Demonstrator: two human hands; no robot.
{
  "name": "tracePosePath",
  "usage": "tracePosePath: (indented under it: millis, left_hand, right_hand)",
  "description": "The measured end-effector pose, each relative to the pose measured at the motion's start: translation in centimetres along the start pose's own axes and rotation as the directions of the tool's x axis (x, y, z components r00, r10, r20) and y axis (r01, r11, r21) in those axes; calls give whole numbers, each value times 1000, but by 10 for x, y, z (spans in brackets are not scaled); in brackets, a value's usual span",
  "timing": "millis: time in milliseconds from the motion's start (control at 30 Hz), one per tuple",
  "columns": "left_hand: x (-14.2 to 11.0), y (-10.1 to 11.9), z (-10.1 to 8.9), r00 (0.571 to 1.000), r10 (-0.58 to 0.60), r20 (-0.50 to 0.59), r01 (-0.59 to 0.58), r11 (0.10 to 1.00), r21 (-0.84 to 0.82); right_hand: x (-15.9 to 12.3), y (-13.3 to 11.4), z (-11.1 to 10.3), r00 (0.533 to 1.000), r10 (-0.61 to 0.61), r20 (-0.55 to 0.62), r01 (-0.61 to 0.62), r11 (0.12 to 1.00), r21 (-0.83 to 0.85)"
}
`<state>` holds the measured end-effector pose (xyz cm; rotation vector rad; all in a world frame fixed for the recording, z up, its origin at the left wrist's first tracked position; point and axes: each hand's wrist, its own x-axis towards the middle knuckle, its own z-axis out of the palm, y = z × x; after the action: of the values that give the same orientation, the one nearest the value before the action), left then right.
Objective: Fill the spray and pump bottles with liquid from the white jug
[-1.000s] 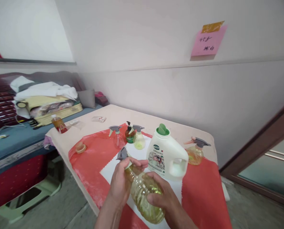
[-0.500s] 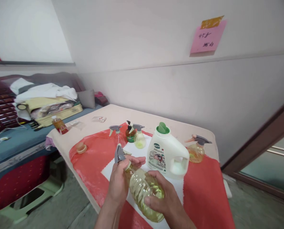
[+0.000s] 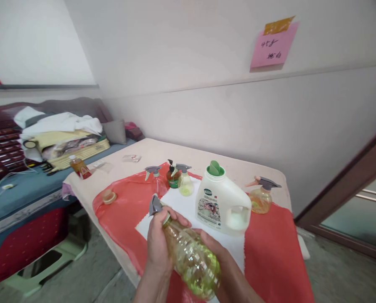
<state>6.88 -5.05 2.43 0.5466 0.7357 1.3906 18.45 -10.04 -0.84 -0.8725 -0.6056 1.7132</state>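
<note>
A clear yellowish spray bottle (image 3: 192, 259) is tilted across both my hands, its grey spray head to the upper left and some yellow-green liquid in its wide end. My left hand (image 3: 159, 237) is wrapped around the neck, just under the spray head. My right hand (image 3: 218, 252) supports the body from its right side; most of its fingers are hidden behind the bottle. Beyond the hands, a large white jug (image 3: 210, 195) with a green cap stands on a white sheet (image 3: 169, 197). Behind it to the left is a small spray bottle (image 3: 185, 185) with yellow-green liquid.
On the red cloth (image 3: 118, 219) are a pink spray bottle (image 3: 159, 184), a small round lid (image 3: 109, 197) and, at right, an orange spray bottle (image 3: 261, 200). A dark pump bottle (image 3: 173, 176) stands behind. An amber bottle (image 3: 80, 167) is at the table's left edge, near a red stool (image 3: 33, 244).
My left fingers, stretched out before, now curl around the bottle's neck. My right thumb has left the front of the bottle, and that hand has slid further behind its right side.
</note>
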Motion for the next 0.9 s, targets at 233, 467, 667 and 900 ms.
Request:
tracePosePath:
  millis: [233, 467, 667, 900]
  left_hand:
    - [7, 14, -7, 987, 106, -118, -104, 994, 26]
    - [8, 16, -12, 996, 45, -78, -42, 998, 47]
    - [4, 16, -13, 999, -43, 23, 42, 998, 49]
    - [9, 11, -9, 991, 92, -99, -95, 995, -28]
  right_hand:
    - [6, 33, -15, 819, -553, 154, 456, 464, -760]
    - [3, 25, -15, 748, -610, 262, 458, 189, -869]
    - [-2, 5, -2, 977, 137, 165, -120, 987, -107]
    - [2, 13, -3, 963, 241, 122, -251, 965, 74]
